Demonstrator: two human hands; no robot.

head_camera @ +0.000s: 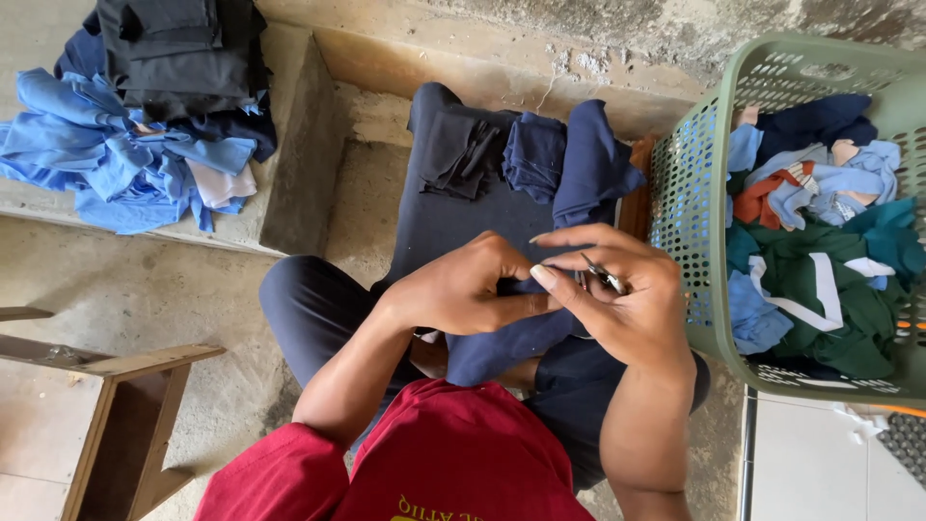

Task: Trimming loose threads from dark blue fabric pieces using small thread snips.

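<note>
Sitting on a concrete floor (193, 280) (green basket (690, 193) beside), left hand (463, 289) pinches navy cloth (502, 338), right hand (627, 289) grips snips (604, 275).

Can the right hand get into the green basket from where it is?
Probably yes. The right hand sits just beside the green basket, whose top is open, with nothing between them. But it holds a small metal tool, so grabbing clothes would be awkward.

Matt navy cloth (502, 347), shiny metal snips (604, 276), perforated plastic basket (690, 207).
</note>
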